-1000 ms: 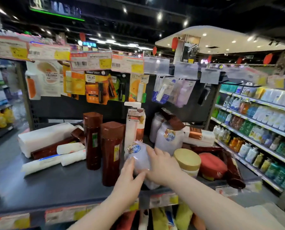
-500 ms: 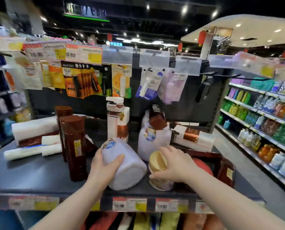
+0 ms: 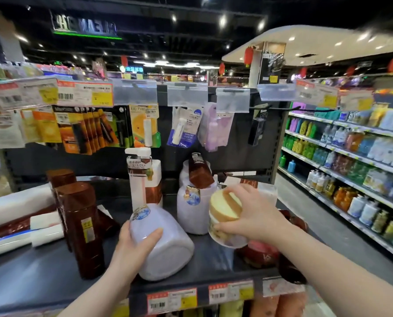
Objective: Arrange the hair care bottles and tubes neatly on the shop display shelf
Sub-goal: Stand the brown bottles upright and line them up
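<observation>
Gripping the tilted bottle (image 3: 168, 248) at lower centre, the left hand (image 3: 131, 244) curls round its smooth, slippery-looking wall; the right hand (image 3: 256, 217) clasps the jar (image 3: 224, 210) by its lid, probably light plastic

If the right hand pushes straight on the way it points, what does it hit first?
Probably the upright pale bottle just left: the right hand points leftward gripping the tan-lidded jar, whose lid looks almost against that bottle, though depth is unclear.

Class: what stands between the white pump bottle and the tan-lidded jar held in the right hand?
In the head view, an upright pale lilac jar stands between the pump bottle and the tan-lidded jar, a brown bottle leaning above it.
</observation>
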Demonstrator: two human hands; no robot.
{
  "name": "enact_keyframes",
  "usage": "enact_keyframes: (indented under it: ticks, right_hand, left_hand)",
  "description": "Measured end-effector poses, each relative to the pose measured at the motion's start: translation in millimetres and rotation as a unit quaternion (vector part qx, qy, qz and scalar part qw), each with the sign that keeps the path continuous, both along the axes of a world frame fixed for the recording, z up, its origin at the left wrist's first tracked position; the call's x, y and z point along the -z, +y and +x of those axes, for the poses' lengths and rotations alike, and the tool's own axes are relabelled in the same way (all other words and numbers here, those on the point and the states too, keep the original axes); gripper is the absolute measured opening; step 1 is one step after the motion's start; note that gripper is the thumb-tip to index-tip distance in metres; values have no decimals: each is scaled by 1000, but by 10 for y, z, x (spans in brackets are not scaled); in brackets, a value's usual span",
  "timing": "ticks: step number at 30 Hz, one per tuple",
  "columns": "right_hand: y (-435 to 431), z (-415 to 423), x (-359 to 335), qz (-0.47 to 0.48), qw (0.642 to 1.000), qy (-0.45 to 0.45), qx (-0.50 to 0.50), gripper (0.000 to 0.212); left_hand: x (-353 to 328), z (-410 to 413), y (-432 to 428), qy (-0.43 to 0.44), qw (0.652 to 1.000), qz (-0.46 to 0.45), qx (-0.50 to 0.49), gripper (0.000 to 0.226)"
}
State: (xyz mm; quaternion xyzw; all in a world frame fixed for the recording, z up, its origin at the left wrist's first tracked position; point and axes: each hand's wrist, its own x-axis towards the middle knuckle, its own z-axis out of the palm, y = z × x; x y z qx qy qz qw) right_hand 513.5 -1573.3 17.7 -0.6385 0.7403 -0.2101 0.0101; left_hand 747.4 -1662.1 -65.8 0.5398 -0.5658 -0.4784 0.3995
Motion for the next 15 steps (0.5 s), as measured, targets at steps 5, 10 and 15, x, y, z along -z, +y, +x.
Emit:
enact_keyframes:
  ticks: [5, 10, 15]
  right_hand:
    - [55, -340, -24, 36, 995, 15, 90, 89]
    - [118, -532, 62, 111, 986, -37, 118, 86]
    - [64, -191, -43, 25, 996, 62, 62, 77]
  left_hand:
    - [-27, 5, -44, 8, 999, 14, 34, 89]
    - [-11, -5, -114, -3, 997, 15, 76, 83]
    - [-6, -4, -173, -29, 993, 21, 109, 72]
